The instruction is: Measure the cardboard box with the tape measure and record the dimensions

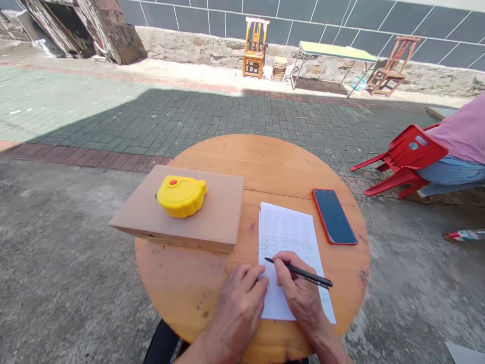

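My right hand (298, 288) is closed around a black pen (308, 275), its tip pointing left just over or on the white paper (290, 232). Rows of small handwriting fill the upper part of the sheet, and a circle is drawn near its left edge. My left hand (242, 301) lies on the table with loosely bent fingers, fingertips on the paper's left edge. Up and to the left of it, a yellow tape measure (181, 196) with a red button sits on a flat cardboard box (220, 222).
Everything rests on a round wooden table (250, 156). A phone (335, 216) in a red case lies right of the paper. Beyond are a person in pink (464, 129) on a red plastic chair (413, 149), a folding table (337, 50), and wooden chairs (254, 48) by the wall.
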Available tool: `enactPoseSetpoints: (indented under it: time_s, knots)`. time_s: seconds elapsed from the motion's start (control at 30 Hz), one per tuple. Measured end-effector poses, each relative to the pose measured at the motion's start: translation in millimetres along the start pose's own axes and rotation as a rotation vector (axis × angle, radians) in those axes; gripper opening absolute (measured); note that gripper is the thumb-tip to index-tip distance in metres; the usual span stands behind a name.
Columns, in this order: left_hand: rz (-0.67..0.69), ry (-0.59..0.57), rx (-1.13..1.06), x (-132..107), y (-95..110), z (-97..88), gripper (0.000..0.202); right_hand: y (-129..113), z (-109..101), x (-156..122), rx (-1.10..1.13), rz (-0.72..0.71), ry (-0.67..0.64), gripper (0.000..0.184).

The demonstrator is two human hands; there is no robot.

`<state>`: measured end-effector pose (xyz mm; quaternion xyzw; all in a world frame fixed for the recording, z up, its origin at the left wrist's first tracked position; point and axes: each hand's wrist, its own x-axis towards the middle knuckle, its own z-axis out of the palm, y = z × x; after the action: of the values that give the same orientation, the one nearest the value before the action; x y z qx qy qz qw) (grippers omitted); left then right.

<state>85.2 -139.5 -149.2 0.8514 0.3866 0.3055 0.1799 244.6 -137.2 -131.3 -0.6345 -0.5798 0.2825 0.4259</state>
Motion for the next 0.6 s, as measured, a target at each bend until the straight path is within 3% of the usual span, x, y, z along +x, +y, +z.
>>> enactPoseSetpoints:
  time_s: [0.33,0.6]
  knots:
    - [-0.024,-0.025,-0.031,-0.8,-1.0,0.7,0.026,-4.3,1.3,3.5,-0.041,-0.125,-0.006,0.018]
    - [-0.035,-0.027,-0.042,0.8,-0.2,-0.7,0.024,-4.7,0.5,2.9,-0.033,-0.089,-0.038,0.017]
